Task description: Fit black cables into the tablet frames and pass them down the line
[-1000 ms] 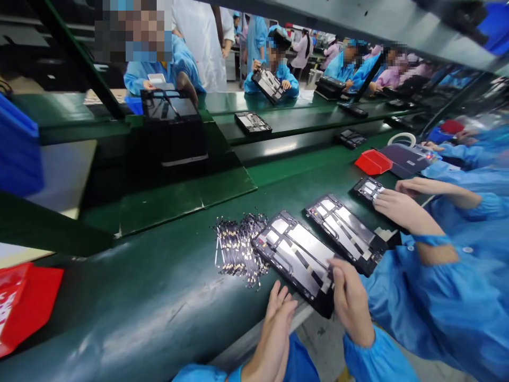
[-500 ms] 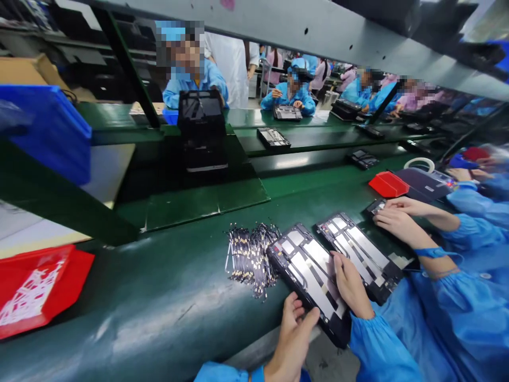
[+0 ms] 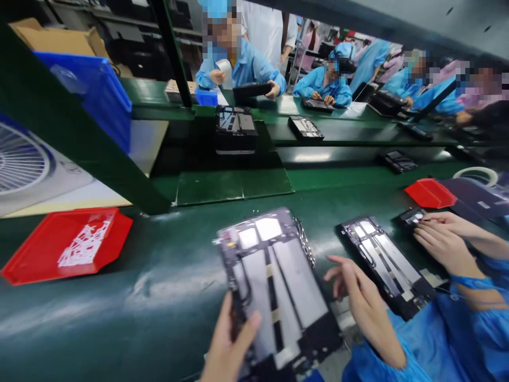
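Note:
An opened tablet (image 3: pixel 302 281) is raised toward me, tilted, its silvery battery cells and dark flat cables facing up. My left hand (image 3: pixel 234 339) grips its left edge, thumb on top. To the right of it, my right hand (image 3: pixel 360 294) is off the tablet, fingers apart and holding nothing. Behind the raised tablet, only the edge of a heap of thin black cables (image 3: pixel 305 241) shows; the rest is hidden. A second opened tablet (image 3: pixel 382 260) lies on the bench just past my right hand.
At right, a co-worker's hands (image 3: pixel 453 236) work on a small dark part (image 3: pixel 411 216) near a red bin (image 3: pixel 431 192). Another red bin (image 3: pixel 35 249) with white pieces sits left. Beyond a green post (image 3: pixel 91 127), a tablet stack (image 3: pixel 236 140) stands on the far ledge. Several people sit opposite.
My left hand has lifted the tablet up and leftward, covering most of the cable heap. My right hand has let go of it. Across the bench, a person has taken a dark device off the stack.

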The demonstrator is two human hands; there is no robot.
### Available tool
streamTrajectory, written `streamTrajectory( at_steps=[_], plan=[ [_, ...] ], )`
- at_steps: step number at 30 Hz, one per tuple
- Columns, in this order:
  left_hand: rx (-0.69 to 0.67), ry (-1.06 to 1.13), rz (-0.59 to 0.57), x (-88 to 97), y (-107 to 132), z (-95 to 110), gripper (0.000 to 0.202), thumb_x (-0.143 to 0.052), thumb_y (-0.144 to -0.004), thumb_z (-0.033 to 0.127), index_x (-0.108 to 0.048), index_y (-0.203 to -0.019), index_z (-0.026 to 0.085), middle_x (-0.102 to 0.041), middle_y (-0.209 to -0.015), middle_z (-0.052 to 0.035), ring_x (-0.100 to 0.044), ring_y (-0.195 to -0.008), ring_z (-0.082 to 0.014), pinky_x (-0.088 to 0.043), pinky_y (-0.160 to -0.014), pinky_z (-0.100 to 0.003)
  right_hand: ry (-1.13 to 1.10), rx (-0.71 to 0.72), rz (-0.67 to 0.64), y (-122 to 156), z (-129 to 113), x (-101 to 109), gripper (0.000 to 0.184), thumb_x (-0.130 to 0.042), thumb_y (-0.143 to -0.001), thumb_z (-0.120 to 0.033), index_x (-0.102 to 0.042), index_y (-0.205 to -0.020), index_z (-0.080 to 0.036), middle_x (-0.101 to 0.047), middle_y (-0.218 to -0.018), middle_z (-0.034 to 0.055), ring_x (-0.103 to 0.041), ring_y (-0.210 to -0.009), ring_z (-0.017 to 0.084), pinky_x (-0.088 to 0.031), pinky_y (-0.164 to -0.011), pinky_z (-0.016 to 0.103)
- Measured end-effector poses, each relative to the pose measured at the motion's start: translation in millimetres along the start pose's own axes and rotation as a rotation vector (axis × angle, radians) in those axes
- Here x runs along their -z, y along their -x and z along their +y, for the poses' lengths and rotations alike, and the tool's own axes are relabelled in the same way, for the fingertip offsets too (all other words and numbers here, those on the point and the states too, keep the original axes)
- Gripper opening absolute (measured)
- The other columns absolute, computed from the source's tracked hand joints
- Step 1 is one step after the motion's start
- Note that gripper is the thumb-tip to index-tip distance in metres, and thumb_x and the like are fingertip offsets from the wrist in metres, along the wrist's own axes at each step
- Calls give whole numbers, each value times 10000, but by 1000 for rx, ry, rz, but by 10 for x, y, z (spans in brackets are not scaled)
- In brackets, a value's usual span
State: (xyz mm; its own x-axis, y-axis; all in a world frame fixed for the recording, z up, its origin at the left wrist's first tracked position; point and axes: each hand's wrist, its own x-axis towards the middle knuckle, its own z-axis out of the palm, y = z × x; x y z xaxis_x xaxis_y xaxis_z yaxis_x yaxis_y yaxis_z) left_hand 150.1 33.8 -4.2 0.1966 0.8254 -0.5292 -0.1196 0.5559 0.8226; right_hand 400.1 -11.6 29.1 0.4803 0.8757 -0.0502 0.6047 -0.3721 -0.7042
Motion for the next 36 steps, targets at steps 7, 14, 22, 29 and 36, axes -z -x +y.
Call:
streamTrajectory(
  at_steps=[7,14,22,29,36],
  plan=[
    [151,15,302,1239,-76,85,858,-825,-643,494,-460,-1391,284,-716,-1176,-18,-631,-1156,-304,-587,-874,-310,397,21,-193,-254,-87,-685,283,-365,-1013,-438,-546,-978,-224,-641,-713,22,-651,-662,220,-344,-567,264],
    [113,-79,276,1328,-180,25,816,-771,-721,499,-416,-1433,319,-648,-1304,-18,-596,-1210,-285,-529,-971,-320,685,41,-303,-456,-138,-900,162,-413,-986,-314,-521,-978,-193,-660,-679,69,-656,-612,256,-165,-519,265],
    [27,-64,384,1249,5,-112,807,-734,-769,488,-343,-1465,374,-406,-1524,53,-346,-1418,-274,-231,-1180,-416,644,60,-353,-518,-131,-787,182,-434,-979,-384,-508,-1026,-225,-655,-703,27,-650,-633,229,-252,-534,246],
    [-52,-43,394,1026,188,-33,793,-706,-805,473,-297,-1480,395,-311,-1569,106,-242,-1463,-223,-166,-1191,-322,406,134,-481,-671,14,-775,163,-461,-945,-358,-519,-874,-223,-576,-664,-21,-553,-591,154,-340,-560,242],
    [-149,-117,391,1218,300,-155,608,-670,-852,413,-417,-1404,430,-254,-1594,99,-186,-1482,-193,-146,-1201,-292,143,214,-516,-582,-329,-621,346,-406,-978,-475,-513,-782,-210,-488,-632,-31,-473,-579,122,-383,-551,228]
  ],
)
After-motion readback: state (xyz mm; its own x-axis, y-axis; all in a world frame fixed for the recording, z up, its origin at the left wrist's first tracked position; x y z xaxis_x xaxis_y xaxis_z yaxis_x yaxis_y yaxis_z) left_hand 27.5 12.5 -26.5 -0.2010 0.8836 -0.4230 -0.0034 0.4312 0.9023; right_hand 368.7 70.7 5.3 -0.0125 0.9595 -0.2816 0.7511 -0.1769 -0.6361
